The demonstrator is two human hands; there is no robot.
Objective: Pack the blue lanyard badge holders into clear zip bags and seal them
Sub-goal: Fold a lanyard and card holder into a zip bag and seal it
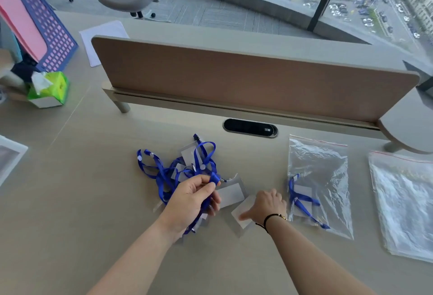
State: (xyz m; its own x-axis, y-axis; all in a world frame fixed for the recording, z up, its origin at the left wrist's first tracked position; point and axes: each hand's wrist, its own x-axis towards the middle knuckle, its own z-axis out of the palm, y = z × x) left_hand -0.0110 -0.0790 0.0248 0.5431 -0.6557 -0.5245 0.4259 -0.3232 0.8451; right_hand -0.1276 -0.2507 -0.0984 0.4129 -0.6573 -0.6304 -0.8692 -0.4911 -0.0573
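Note:
A tangled pile of blue lanyards with clear badge holders [178, 168] lies on the desk in front of me. My left hand [192, 203] is closed around a blue lanyard strap at the near side of the pile. My right hand [267, 205] rests on a clear badge holder [241, 215] with its fingers pressing the holder's edge. To the right lies a clear zip bag [321, 172] holding one blue lanyard badge holder [302, 201]; part of that lanyard sticks out at the bag's near end. A stack of empty zip bags [405, 203] lies at the far right.
A brown divider panel [246, 79] stands across the desk behind the pile, with a black cable port [249, 127] in front of it. A green tissue box [50, 93] and a blue file rack [46, 32] stand at the left. White paper [9, 156] lies at the left edge.

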